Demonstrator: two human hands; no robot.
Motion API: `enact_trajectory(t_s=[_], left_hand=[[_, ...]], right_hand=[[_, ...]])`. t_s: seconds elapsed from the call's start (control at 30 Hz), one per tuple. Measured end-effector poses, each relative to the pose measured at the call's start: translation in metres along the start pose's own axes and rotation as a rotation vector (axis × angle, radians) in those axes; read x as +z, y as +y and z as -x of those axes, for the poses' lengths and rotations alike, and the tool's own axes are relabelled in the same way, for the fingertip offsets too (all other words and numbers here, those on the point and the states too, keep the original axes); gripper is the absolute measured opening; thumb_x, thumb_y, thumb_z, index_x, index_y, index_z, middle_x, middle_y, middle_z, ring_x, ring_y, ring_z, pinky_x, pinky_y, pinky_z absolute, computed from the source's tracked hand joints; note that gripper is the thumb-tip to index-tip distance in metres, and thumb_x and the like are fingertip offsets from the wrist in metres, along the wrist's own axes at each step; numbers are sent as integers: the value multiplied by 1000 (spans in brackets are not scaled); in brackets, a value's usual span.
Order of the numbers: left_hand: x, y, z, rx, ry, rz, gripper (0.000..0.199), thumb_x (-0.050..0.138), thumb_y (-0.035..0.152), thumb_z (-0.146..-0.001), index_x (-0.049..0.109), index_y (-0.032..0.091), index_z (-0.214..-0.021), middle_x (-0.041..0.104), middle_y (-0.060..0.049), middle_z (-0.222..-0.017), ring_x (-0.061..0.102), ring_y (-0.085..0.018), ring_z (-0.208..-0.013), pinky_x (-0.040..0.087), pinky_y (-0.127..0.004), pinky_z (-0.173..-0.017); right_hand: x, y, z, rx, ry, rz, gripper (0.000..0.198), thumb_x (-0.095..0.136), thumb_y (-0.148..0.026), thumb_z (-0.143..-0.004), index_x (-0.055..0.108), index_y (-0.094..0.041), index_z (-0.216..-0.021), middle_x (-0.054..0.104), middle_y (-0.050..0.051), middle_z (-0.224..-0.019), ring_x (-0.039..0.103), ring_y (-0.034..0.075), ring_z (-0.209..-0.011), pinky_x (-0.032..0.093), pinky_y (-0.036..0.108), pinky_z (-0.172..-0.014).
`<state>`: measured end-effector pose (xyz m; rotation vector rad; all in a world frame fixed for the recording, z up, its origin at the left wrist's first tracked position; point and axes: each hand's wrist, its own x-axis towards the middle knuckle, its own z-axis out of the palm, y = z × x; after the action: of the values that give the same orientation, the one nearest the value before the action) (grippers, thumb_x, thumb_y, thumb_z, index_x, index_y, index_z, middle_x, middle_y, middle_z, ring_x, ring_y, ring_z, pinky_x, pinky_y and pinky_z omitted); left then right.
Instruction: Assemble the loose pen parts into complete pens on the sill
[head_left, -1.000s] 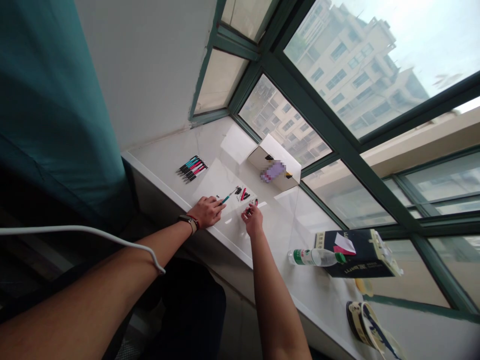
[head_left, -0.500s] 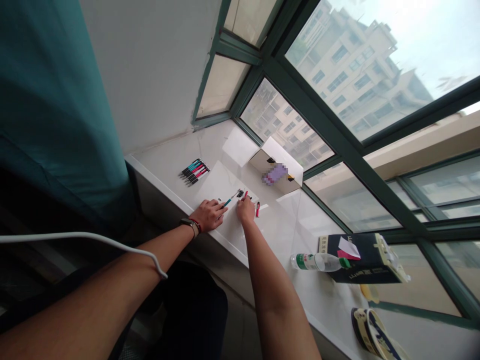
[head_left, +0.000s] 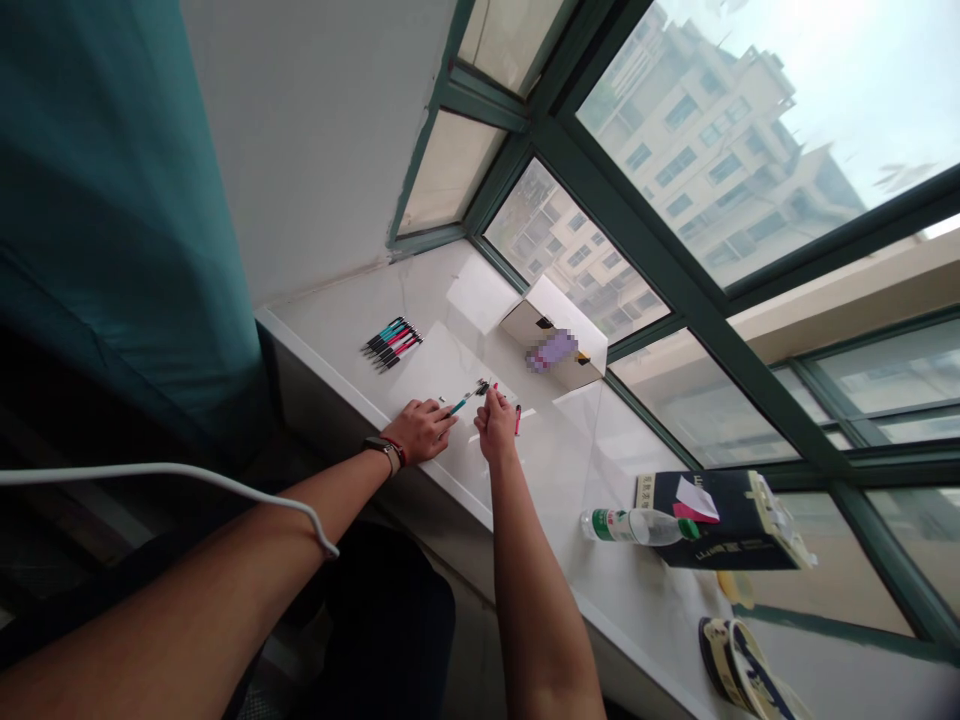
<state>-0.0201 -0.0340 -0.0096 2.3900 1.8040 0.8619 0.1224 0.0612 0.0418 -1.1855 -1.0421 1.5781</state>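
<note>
My left hand rests on the white sill with its fingers closed on a teal pen, whose tip end points toward the back right. My right hand is just to the right of that pen, thumb and fingers pinched together. What the pinch holds is too small to make out. Small black parts lie in a little heap beyond the fingertips, and a bit of red shows behind them. A red pen part lies right of my right hand. Several teal, red and black pens lie side by side at the left.
A white box stands by the window. To the right, a plastic bottle with a green cap lies against a dark carton. A round cream-and-navy object is nearer me. A white cable crosses above my left forearm.
My right hand has lifted and turned slightly, and the red piece at its fingers is now mostly hidden. My left hand keeps its hold on the teal pen. The view has shifted slightly.
</note>
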Motion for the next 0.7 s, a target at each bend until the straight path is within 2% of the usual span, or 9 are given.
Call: enact_trajectory(t_s=[0.1, 0.27, 0.7], left_hand=[[0, 0, 0, 0, 2, -8, 39, 47, 29, -92, 64, 26, -127, 62, -8, -134, 54, -27, -111, 40, -44, -86], [1, 0, 0, 3, 2, -17, 38, 46, 30, -93, 63, 25, -127, 62, -9, -133, 54, -27, -111, 40, -44, -86], [1, 1, -1, 0, -3, -13, 38, 47, 29, -93, 62, 27, -128, 63, -8, -133, 54, -27, -112, 40, -44, -87]], right_hand=[[14, -12, 5, -41, -52, -133, 33, 69, -40, -81, 41, -24, -75, 20, -13, -56, 17, 5, -42, 18, 16, -36], [23, -21, 4, -43, -20, -123, 32, 65, -38, -85, 38, -24, -74, 17, -12, -58, 16, 7, -44, 19, 17, -37], [24, -1, 0, -26, 0, -142, 32, 68, -43, -82, 42, -25, -79, 19, -13, -57, 19, 6, -43, 21, 16, -38]])
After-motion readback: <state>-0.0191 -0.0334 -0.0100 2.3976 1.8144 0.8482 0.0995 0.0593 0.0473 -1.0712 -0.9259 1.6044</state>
